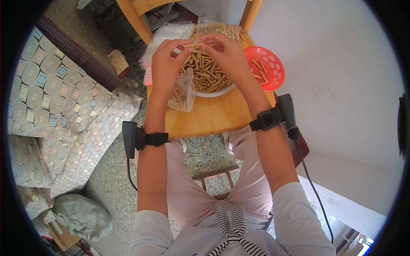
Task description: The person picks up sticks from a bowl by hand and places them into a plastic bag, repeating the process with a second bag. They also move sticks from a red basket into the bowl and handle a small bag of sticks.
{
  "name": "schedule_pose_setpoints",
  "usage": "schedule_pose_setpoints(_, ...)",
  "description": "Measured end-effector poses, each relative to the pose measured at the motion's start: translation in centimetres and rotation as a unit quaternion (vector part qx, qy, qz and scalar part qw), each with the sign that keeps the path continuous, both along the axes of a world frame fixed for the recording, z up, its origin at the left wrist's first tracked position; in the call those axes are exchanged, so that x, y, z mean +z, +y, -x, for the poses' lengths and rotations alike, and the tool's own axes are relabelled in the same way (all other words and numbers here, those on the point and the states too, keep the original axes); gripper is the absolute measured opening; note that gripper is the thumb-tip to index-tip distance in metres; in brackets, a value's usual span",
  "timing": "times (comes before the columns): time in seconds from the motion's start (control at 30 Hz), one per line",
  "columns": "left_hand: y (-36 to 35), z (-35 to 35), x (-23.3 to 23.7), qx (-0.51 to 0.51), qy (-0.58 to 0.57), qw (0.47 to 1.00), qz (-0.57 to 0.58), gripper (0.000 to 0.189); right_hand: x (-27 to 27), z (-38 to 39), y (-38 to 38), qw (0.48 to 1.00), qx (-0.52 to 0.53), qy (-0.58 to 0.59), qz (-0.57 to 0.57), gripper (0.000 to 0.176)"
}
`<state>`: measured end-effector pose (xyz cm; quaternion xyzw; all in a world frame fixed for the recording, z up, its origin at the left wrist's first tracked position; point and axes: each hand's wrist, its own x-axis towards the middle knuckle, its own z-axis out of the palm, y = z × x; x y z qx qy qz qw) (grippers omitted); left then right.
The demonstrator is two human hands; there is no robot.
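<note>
Both hands meet above a white bowl [211, 94] heaped with short tan sticks [207, 72] on a wooden chair seat. My left hand [171, 55] pinches one end of a tan stick [193, 45], its thumb and index finger closed. At the stick's other end, my right hand [220, 49] has its thumb and fingertips together. A clear plastic bag [184, 94] with some sticks in it lies below my left hand, against the bowl. Behind the bowl is another clear bag of sticks [224, 30].
A red perforated basket [277, 77] with several sticks is right of the bowl. Flat plastic bags [171, 32] are stacked at the left of the chair seat [209, 117]. Patterned cloth [64, 98] hangs at left; a white wall [341, 85] stands at right.
</note>
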<state>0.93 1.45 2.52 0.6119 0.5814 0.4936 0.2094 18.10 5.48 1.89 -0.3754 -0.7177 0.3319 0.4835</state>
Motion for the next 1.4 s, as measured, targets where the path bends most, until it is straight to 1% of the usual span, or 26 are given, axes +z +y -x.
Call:
schedule_pose_setpoints(0.07, 0.0, 0.2, 0.1, -0.003, -0.013, 1.0, -0.011, 0.02, 0.1, -0.1, 0.0, 0.999, 0.001, -0.024, 0.029, 0.021)
schedule_pose_setpoints(0.13, 0.2, 0.2, 0.1, -0.037, -0.034, 0.998, -0.038, 0.02, -0.2, 0.0, 0.1, 1.0, 0.005, -0.012, 0.015, 0.02)
schedule_pose_setpoints(0.17, 0.1, 0.1, 0.0, -0.037, -0.035, 0.998, -0.038, 0.02, -0.4, 0.0, 0.1, 1.0, 0.009, 0.001, 0.001, 0.018)
schedule_pose_setpoints(0.23, -0.1, -0.4, 0.3, -0.059, -0.035, 0.997, -0.043, 0.019, -0.5, 0.0, 0.1, 1.0, 0.004, -0.019, 0.003, 0.019)
schedule_pose_setpoints(0.37, -0.2, -0.9, 0.3, -0.062, -0.027, 0.997, -0.047, 0.018, 0.3, 0.3, -0.6, 0.997, 0.004, -0.081, 0.012, 0.022)
schedule_pose_setpoints(0.5, -0.3, -0.9, 0.4, -0.056, -0.041, 0.996, -0.056, 0.018, -0.2, 0.3, -0.5, 0.998, 0.02, -0.064, 0.007, 0.022)
schedule_pose_setpoints(0.57, -0.3, -0.7, 0.4, -0.054, -0.043, 0.995, -0.071, 0.018, -0.2, -0.2, -0.2, 0.997, -0.014, -0.079, -0.006, 0.022)
schedule_pose_setpoints(0.67, -0.1, -0.5, 0.3, -0.054, -0.037, 0.997, -0.047, 0.02, -0.3, -1.0, 0.4, 0.997, -0.028, -0.07, -0.028, 0.02)
schedule_pose_setpoints(0.7, 0.0, -0.7, 0.3, -0.042, -0.063, 0.997, -0.033, 0.02, 0.2, -1.2, 0.2, 0.997, -0.028, -0.07, -0.028, 0.02)
schedule_pose_setpoints(0.73, 0.0, -0.7, 0.2, -0.03, -0.089, 0.995, -0.019, 0.021, 0.6, -1.3, -0.2, 0.992, -0.043, -0.107, -0.044, 0.018)
schedule_pose_setpoints(0.77, -0.1, -0.7, 0.2, -0.03, -0.089, 0.995, -0.019, 0.021, 1.0, -1.4, -0.5, 0.986, -0.057, -0.143, -0.058, 0.016)
schedule_pose_setpoints(0.8, -0.3, -0.9, 0.6, -0.039, -0.087, 0.995, -0.021, 0.021, 0.8, -1.3, -0.6, 0.986, -0.058, -0.143, -0.058, 0.016)
schedule_pose_setpoints(0.87, -0.4, -1.1, 0.8, -0.049, -0.086, 0.995, -0.022, 0.021, 0.3, -1.0, -0.7, 0.977, -0.058, -0.185, -0.091, 0.014)
schedule_pose_setpoints(0.93, -0.5, -0.8, 0.7, -0.084, 0.008, 0.996, -0.026, 0.022, 0.4, -0.7, -0.8, 0.974, -0.059, -0.193, -0.099, 0.014)
schedule_pose_setpoints(0.97, -0.5, -0.8, 0.7, -0.083, 0.008, 0.996, -0.026, 0.022, 0.4, -0.6, -0.8, 0.972, -0.06, -0.201, -0.107, 0.013)
schedule_pose_setpoints(1.03, -0.5, -1.1, 0.5, -0.067, -0.05, 0.996, -0.032, 0.021, 0.4, -0.7, -0.9, 0.97, -0.058, -0.211, -0.103, 0.016)
schedule_pose_setpoints(1.07, -0.4, -1.2, 0.5, -0.067, -0.05, 0.996, -0.031, 0.021, 0.4, -0.8, -0.9, 0.969, -0.058, -0.221, -0.098, 0.02)
schedule_pose_setpoints(1.1, -0.4, -1.1, 0.4, -0.042, -0.054, 0.997, -0.031, 0.021, 0.5, -0.8, -0.9, 0.969, -0.058, -0.221, -0.097, 0.02)
schedule_pose_setpoints(1.13, -0.4, -1.1, 0.4, -0.017, -0.058, 0.998, -0.03, 0.02, 0.8, -0.8, -0.9, 0.979, -0.056, -0.178, -0.084, 0.02)
schedule_pose_setpoints(1.17, -0.4, -1.0, 0.4, -0.018, -0.058, 0.998, -0.03, 0.02, 1.0, -0.8, -0.8, 0.987, -0.054, -0.134, -0.072, 0.02)
schedule_pose_setpoints(1.2, -0.3, -0.9, 0.5, -0.01, -0.051, 0.998, -0.027, 0.02, 1.0, -0.8, -0.6, 0.987, -0.054, -0.134, -0.072, 0.02)
schedule_pose_setpoints(1.27, -0.4, -0.6, 0.6, -0.001, -0.044, 0.999, -0.025, 0.019, 1.0, -0.8, -0.2, 0.996, -0.059, -0.048, -0.056, 0.02)
schedule_pose_setpoints(1.3, -0.5, -0.5, 0.8, -0.016, -0.021, 1.0, -0.013, 0.019, 1.1, -0.8, -0.2, 0.996, -0.059, -0.048, -0.056, 0.02)
schedule_pose_setpoints(1.33, -0.6, -0.5, 0.9, -0.031, 0.002, 1.0, -0.001, 0.019, 1.3, -0.8, -0.2, 0.998, -0.038, -0.017, -0.051, 0.02)
schedule_pose_setpoints(1.37, -0.6, -0.6, 0.8, -0.031, 0.001, 1.0, -0.001, 0.019, 1.4, -0.7, -0.1, 0.999, -0.017, 0.013, -0.046, 0.02)
schedule_pose_setpoints(1.4, -0.6, -0.7, 0.7, -0.033, 0.006, 0.999, -0.004, 0.019, 1.5, -0.7, -0.1, 0.999, -0.016, 0.013, -0.047, 0.02)
